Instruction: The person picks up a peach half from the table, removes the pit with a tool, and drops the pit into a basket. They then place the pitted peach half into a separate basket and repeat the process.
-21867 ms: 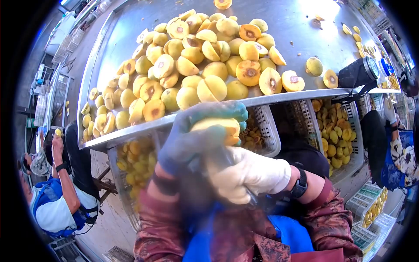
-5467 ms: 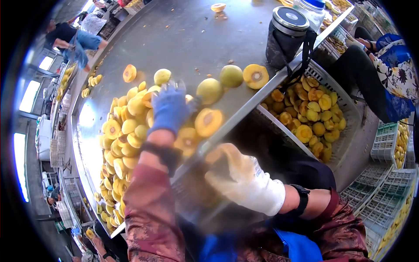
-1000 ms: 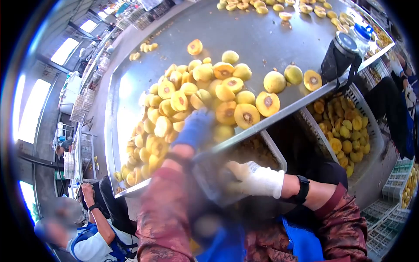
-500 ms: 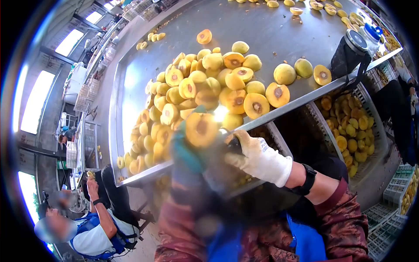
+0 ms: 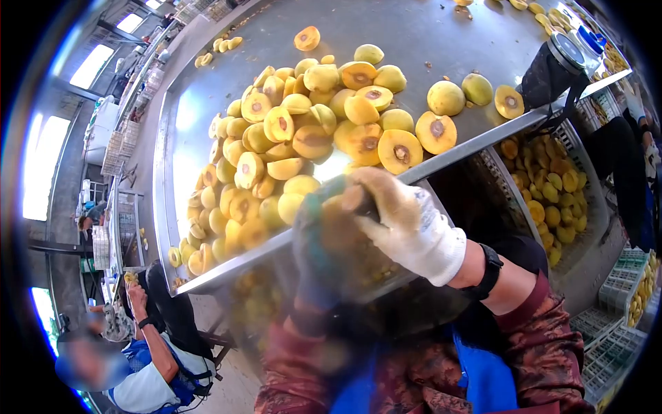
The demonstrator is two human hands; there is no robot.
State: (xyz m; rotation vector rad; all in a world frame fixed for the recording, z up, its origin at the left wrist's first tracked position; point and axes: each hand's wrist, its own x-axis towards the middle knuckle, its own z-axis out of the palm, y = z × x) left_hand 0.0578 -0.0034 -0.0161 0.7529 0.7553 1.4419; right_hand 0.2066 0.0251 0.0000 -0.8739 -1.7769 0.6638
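My left hand (image 5: 318, 238), in a blue-green glove and blurred, holds a yellow peach half (image 5: 336, 207) just below the edge of the steel table (image 5: 441, 27). Closed over the top of that fruit is my right hand (image 5: 407, 221) in a white glove; a small dark-handled tool (image 5: 367, 199) shows between its fingers and presses into the peach. A big pile of peach halves (image 5: 289, 138), some with their pits showing, lies on the table right behind both hands.
White plastic baskets (image 5: 514, 190) with pitted peach halves hang under the table edge. A black bottle (image 5: 552, 65) stands at the right of the table. One person (image 5: 148, 345) sits at lower left, another (image 5: 620, 152) at the right. Stacked crates (image 5: 614, 310) are at lower right.
My left hand took a peach half from the pile and brought it down below the table edge. My right hand has come up and closed over it with the tool.
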